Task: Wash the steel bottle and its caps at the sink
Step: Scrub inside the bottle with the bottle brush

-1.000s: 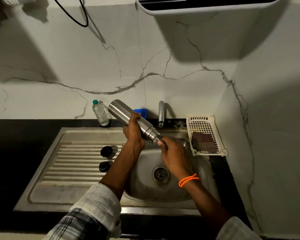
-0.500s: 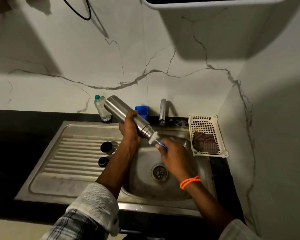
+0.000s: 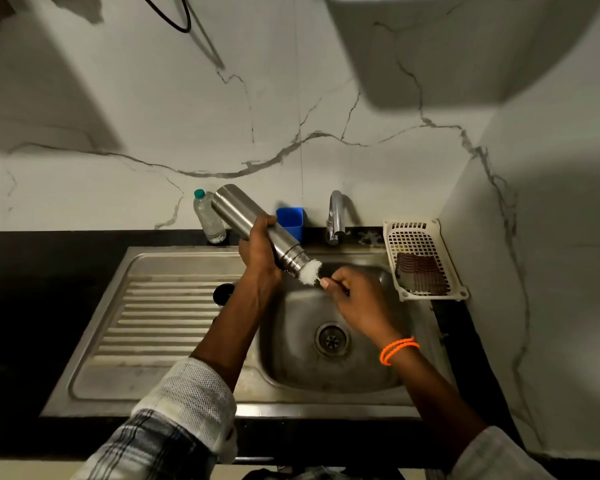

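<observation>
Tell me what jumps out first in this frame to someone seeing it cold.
The steel bottle, tilted mouth-down over the sink basin, gripped by the left hand. At its mouth sits the white bristle head of a bottle brush, whose handle the right hand holds. After that, the orange wristband on the right wrist and the white basket holding a dark scrub pad at the right of the sink.

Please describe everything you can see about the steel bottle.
The steel bottle is a plain cylinder of brushed metal with a ringed, narrower neck and no cap. It is tilted, base up toward the wall, mouth down over the sink basin. The left hand grips its middle. A white bottle brush, pinched by the right hand, sits at its mouth.
</observation>
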